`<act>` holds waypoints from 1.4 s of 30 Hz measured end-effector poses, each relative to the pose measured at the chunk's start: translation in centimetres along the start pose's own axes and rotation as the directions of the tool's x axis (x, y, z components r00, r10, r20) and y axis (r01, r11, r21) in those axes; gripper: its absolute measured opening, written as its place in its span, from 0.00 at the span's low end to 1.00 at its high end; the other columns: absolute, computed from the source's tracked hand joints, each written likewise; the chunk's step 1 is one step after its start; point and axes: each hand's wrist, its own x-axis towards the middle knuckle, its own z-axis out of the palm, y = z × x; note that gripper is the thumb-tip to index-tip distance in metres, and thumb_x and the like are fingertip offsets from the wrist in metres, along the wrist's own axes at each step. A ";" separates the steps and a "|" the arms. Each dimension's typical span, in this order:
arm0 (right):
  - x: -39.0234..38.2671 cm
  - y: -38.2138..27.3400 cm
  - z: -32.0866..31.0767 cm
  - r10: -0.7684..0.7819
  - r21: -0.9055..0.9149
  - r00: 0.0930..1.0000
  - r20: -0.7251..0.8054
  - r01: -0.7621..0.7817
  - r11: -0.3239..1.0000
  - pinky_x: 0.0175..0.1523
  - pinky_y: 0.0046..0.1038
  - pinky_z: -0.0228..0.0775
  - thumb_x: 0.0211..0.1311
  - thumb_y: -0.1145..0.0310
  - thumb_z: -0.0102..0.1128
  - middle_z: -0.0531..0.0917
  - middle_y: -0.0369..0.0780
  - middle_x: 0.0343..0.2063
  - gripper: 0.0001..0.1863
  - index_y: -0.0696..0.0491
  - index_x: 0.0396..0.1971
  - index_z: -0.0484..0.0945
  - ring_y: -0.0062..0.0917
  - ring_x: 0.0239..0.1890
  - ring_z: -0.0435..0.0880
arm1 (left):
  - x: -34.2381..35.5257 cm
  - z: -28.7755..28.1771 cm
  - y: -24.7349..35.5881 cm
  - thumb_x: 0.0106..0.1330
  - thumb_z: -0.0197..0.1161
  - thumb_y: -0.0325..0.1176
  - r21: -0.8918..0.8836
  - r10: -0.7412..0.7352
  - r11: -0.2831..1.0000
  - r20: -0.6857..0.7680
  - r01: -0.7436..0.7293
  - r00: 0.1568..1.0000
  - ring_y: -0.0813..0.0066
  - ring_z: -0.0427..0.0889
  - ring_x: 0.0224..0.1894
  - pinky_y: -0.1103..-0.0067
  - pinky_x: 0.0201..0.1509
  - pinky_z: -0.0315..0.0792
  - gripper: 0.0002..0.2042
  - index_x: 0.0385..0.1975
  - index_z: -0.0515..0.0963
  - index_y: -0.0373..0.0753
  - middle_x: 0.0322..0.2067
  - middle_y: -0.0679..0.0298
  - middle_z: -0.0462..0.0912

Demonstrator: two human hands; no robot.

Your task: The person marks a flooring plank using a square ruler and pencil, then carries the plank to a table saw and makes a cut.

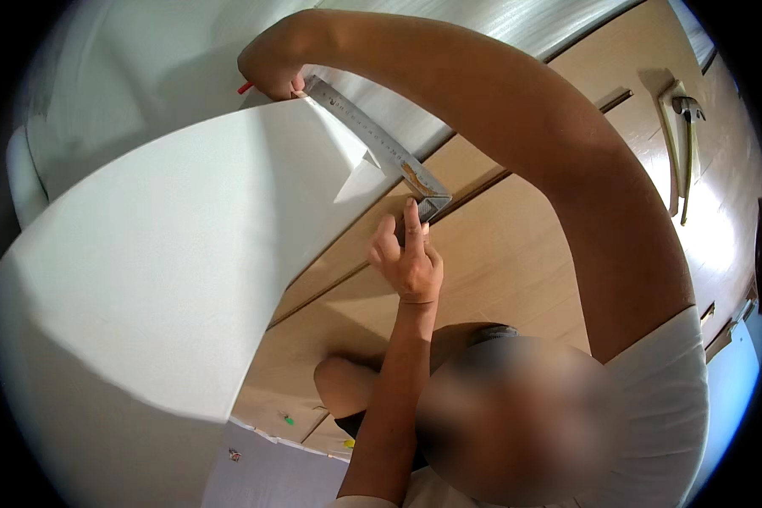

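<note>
My left hand (406, 258) grips the short stock of a metal carpenter's square (347, 114), index finger extended along it and the other fingers bent. The square's long ruled blade runs up and left along the corner of a large white board (161, 237). At the blade's far end my right hand (273, 61) is curled at the board's top edge, holding a thin red marking tool, likely a pencil (245, 87); its fingertips are partly hidden. A small pale flap or offcut shows beside the blade at the board's edge.
Tan wooden panels (483, 245) with long dark seams lie under and beside the board. A claw hammer (688, 140) rests on pale strips at the right. A small green object (289, 419) is at the lower left, near a grey sheet (271, 466).
</note>
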 end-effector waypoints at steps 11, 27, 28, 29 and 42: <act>-2.4 0.0 -0.3 -0.096 -0.035 0.995 -0.019 0.096 0.995 0.48 0.27 0.79 0.56 0.69 0.68 0.89 0.36 0.40 0.12 0.54 0.40 0.88 0.22 0.40 0.86 | -0.3 0.3 -0.2 0.63 0.67 0.28 0.011 -0.019 1.000 -0.011 0.020 1.000 0.58 0.70 0.51 0.61 0.57 0.62 0.23 0.60 0.79 0.48 0.51 0.56 0.73; -0.9 0.0 0.2 -0.134 -0.084 0.990 -0.031 0.131 0.988 0.53 0.27 0.78 0.59 0.68 0.66 0.89 0.37 0.43 0.13 0.54 0.43 0.87 0.23 0.45 0.86 | -0.4 0.4 -0.3 0.65 0.65 0.30 0.025 -0.004 1.000 -0.016 0.004 1.000 0.58 0.70 0.50 0.61 0.56 0.62 0.22 0.60 0.79 0.47 0.49 0.56 0.72; -1.4 -0.1 0.1 -0.133 -0.066 0.990 -0.041 0.130 0.989 0.53 0.27 0.78 0.59 0.68 0.66 0.89 0.37 0.42 0.13 0.54 0.43 0.88 0.23 0.45 0.86 | -0.4 0.4 -0.3 0.65 0.65 0.30 0.020 -0.001 1.000 -0.024 0.001 1.000 0.58 0.70 0.50 0.61 0.57 0.62 0.22 0.60 0.79 0.47 0.49 0.56 0.72; -2.0 -0.1 0.1 -0.127 -0.046 0.991 -0.049 0.125 0.991 0.52 0.27 0.79 0.58 0.69 0.67 0.89 0.38 0.42 0.13 0.55 0.42 0.88 0.24 0.44 0.87 | -0.3 0.4 -0.2 0.65 0.65 0.30 0.013 0.004 1.000 -0.032 -0.004 0.999 0.58 0.70 0.50 0.61 0.57 0.62 0.21 0.60 0.79 0.47 0.50 0.56 0.73; -7.0 0.4 0.0 -0.275 0.137 0.954 -0.122 0.290 0.947 0.48 0.25 0.82 0.55 0.71 0.69 0.90 0.40 0.40 0.12 0.56 0.40 0.89 0.24 0.40 0.88 | -0.3 0.4 -0.3 0.65 0.65 0.28 0.030 -0.002 1.000 -0.009 0.002 1.000 0.59 0.70 0.51 0.61 0.58 0.62 0.22 0.60 0.79 0.47 0.51 0.55 0.72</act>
